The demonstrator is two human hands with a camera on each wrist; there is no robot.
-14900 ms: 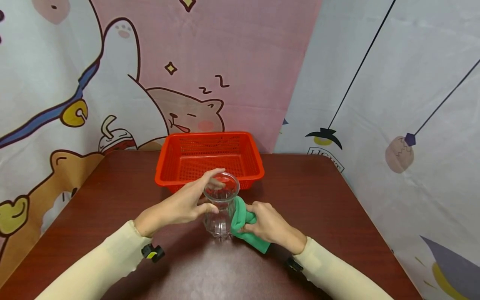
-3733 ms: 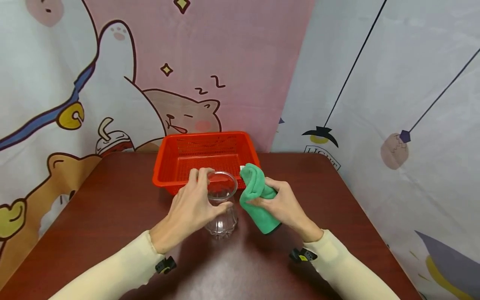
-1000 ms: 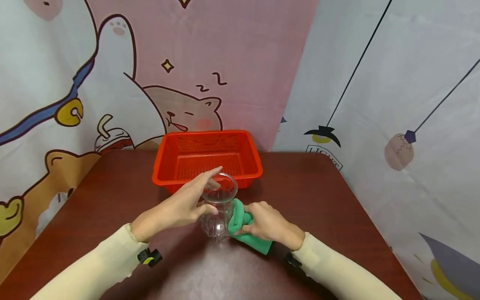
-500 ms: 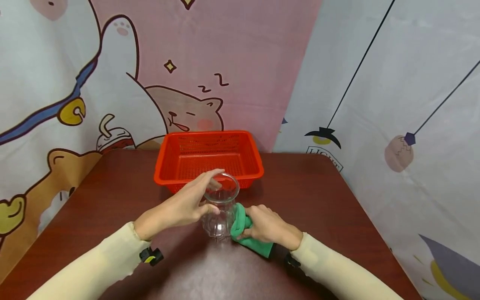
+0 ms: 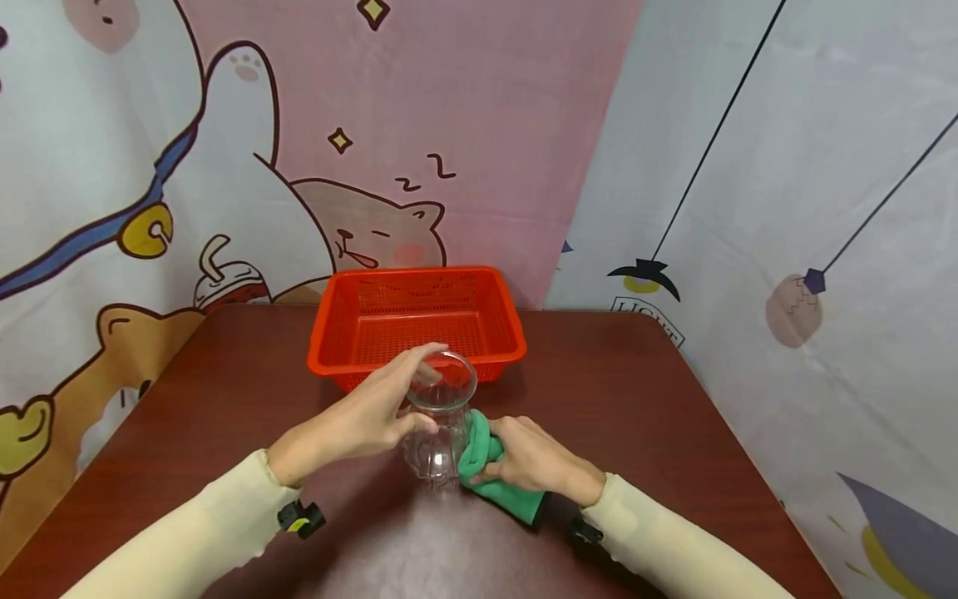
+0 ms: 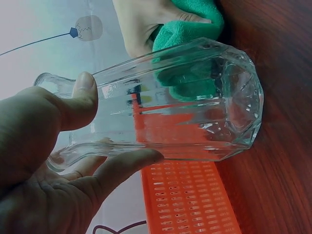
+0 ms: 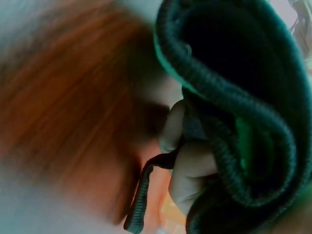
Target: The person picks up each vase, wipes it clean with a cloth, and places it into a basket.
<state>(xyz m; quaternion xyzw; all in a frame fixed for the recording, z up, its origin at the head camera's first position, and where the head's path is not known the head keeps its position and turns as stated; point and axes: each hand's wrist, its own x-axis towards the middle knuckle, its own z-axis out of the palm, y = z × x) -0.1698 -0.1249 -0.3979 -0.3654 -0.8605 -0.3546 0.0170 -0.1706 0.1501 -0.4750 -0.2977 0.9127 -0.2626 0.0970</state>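
Note:
A clear ribbed glass jar [image 5: 440, 420] [image 6: 185, 102] stands upright on the dark wooden table [image 5: 636, 399]. My left hand [image 5: 367, 416] [image 6: 63, 146] grips it near the rim, thumb on one side and fingers on the other. My right hand [image 5: 531, 457] holds a bunched green cloth [image 5: 486, 466] [image 7: 243, 122] and presses it against the jar's lower right side. Through the glass in the left wrist view the green cloth [image 6: 190, 39] shows behind the jar.
A red plastic mesh basket [image 5: 415, 320] [image 6: 190, 204] stands empty just behind the jar, near the table's back edge. Printed cartoon curtains hang behind and to the right of the table.
The right hand with the cloth has stayed low against the jar's side, shifting slightly. Seconds ago it held the cloth lifted beside the rim. The left hand keeps its grip.

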